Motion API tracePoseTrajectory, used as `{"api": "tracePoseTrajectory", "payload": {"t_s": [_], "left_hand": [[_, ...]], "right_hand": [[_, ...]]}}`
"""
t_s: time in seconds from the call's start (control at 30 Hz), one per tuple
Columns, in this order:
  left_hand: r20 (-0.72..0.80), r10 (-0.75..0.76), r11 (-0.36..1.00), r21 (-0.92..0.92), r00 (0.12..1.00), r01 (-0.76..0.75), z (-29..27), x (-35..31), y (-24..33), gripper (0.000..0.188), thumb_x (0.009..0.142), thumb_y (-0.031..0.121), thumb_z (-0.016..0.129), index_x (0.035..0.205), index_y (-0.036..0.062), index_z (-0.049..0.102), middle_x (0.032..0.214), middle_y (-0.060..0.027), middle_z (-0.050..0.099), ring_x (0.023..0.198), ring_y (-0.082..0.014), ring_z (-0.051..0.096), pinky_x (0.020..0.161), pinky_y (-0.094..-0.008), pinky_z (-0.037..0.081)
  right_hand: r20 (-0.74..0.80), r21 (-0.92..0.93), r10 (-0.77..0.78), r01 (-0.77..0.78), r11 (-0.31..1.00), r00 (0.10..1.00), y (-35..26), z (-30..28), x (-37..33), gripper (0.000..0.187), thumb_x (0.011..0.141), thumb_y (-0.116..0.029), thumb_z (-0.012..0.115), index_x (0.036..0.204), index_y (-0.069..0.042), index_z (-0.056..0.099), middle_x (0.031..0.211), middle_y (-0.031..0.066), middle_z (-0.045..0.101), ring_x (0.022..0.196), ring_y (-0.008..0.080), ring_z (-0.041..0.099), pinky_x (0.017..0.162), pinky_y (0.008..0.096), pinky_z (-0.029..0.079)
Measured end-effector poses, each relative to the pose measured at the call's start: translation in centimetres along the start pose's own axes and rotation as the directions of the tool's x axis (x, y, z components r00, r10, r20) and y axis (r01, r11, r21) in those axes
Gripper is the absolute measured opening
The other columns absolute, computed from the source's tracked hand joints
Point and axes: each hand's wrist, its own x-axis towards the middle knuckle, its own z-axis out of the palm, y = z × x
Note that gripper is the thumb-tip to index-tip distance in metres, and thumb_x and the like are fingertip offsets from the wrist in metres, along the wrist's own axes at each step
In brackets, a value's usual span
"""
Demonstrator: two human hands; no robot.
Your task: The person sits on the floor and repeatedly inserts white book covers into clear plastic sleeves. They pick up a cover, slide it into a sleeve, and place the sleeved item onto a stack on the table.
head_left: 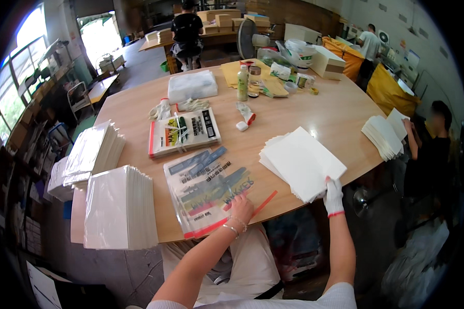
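My left hand [241,207], bare and with bracelets at the wrist, presses its closed fingers on a clear printed plastic bag [227,188]. The bag lies askew on a pile of similar bags [183,206] with red edge strips. One red strip [266,204] sticks out to the right of my fingers. My right hand [333,197], in a white knit glove with a red cuff and bare fingertips showing, grips the near right corner of the top sheet on a fanned stack of white sheets [304,162]. Whether it holds one sheet or more is hidden.
Wrapped white stacks [119,208] stand at the table's left edge. Farther back lie a bundle of bags [185,132], gloves [162,109], a bottle [243,83] and a fan [246,38]. At right, a seated person [433,139] handles another white stack [381,136]. Two people are farther off.
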Motion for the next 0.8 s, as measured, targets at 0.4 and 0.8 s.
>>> {"api": "tracePoseTrajectory", "payload": {"t_s": [0.4,0.8], "left_hand": [[0.013,-0.061,0.95,-0.306,0.998,0.062,-1.2,-4.2,-5.9,0.043,0.079,0.026,0.05,0.115,0.0019,0.046,0.134,-0.0154,0.035,0.125,-0.0315,0.032,0.097,-0.053,0.029],[-0.007,-0.002,0.981,-0.196,1.0,0.0,-1.5,-8.7,-14.7,0.021,0.075,0.012,0.051,0.092,0.0025,0.058,0.103,-0.0144,0.053,0.099,-0.0284,0.052,0.076,-0.0446,0.048]], "right_hand": [[0.219,0.165,0.086,-0.124,0.978,0.972,-6.2,-4.1,-19.6,0.046,0.086,-0.015,0.046,0.126,0.005,0.035,0.122,0.0153,0.047,0.11,0.026,0.049,0.092,0.0353,0.04],[0.482,-0.08,0.369,-0.38,0.922,0.794,-2.9,0.4,-22.4,0.042,0.083,-0.014,0.048,0.12,0.006,0.043,0.112,0.0138,0.054,0.101,0.0238,0.055,0.086,0.0331,0.044]]}}
